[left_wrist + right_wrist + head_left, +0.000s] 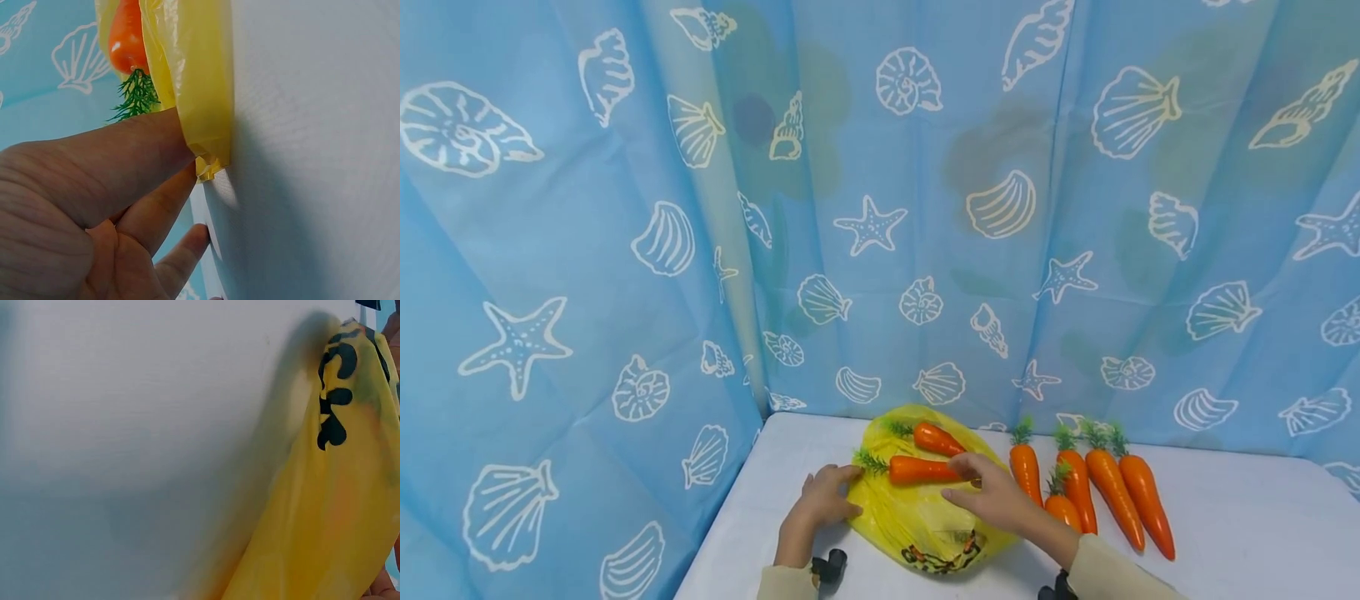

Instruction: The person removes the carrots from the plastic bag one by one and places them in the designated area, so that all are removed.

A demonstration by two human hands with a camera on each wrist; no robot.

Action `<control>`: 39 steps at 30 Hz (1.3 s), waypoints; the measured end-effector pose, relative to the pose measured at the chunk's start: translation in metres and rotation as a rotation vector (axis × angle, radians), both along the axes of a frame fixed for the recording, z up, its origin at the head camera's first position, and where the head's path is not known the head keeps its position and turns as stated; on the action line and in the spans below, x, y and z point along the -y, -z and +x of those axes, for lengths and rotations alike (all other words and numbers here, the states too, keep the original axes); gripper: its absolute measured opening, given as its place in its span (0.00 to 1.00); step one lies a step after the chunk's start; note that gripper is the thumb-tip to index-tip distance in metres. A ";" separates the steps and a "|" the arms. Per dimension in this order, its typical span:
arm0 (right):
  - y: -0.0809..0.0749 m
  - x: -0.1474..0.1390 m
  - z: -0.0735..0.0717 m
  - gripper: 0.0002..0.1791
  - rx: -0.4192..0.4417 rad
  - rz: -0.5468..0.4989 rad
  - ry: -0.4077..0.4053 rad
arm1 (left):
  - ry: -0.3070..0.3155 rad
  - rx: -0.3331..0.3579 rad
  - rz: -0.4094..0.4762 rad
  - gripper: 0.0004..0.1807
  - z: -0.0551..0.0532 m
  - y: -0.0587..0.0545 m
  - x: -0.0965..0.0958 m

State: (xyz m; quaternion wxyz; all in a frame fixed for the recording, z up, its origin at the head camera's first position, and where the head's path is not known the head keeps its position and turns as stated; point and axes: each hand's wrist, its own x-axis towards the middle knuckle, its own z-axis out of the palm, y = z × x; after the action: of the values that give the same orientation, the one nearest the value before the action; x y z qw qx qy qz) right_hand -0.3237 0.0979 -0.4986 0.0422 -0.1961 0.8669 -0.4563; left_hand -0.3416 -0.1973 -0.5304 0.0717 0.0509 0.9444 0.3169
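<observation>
A crumpled yellow plastic bag [925, 521] with dark print lies on the white table. Two orange carrots with green tops, a front carrot [921, 470] and a rear carrot [936, 437], lie at the bag, tops to the left. My left hand [826, 497] pinches the bag's left edge between thumb and finger; in the left wrist view the thumb tip [169, 128] goes behind the yellow film. Over the tapered end of the front carrot reaches my right hand [992, 493], its thumb apart from the fingers. That carrot's tip is hidden.
Several more carrots [1116, 492] lie to the right of the bag on the white tabletop [1247, 517]. A blue curtain [880, 250] with white shell drawings hangs behind and at the left. Each wrist carries a small black camera [830, 566].
</observation>
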 end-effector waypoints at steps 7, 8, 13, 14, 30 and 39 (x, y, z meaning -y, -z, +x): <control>-0.002 0.006 -0.006 0.29 -0.020 0.019 0.047 | -0.018 -0.007 -0.007 0.31 -0.001 -0.002 -0.002; -0.001 0.008 -0.008 0.29 -0.023 0.021 0.054 | -0.018 -0.008 -0.009 0.31 -0.001 -0.002 -0.002; 0.001 0.015 -0.015 0.29 -0.031 0.035 0.072 | -0.019 -0.009 -0.011 0.31 -0.001 -0.001 -0.001; 0.002 0.017 -0.016 0.29 -0.033 0.045 0.074 | -0.019 -0.008 -0.010 0.31 -0.001 0.000 -0.002; 0.007 0.026 -0.040 0.37 0.011 0.152 -0.044 | -0.012 -0.004 -0.004 0.31 0.000 -0.003 0.000; 0.008 0.041 -0.034 0.35 0.067 0.157 -0.125 | -0.015 -0.004 0.005 0.31 0.002 -0.002 -0.001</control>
State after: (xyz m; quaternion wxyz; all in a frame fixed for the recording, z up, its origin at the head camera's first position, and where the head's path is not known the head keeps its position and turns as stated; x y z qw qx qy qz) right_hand -0.3573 0.0569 -0.5069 0.1150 -0.2305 0.8841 -0.3898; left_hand -0.3397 -0.1961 -0.5288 0.0674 0.0447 0.9441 0.3195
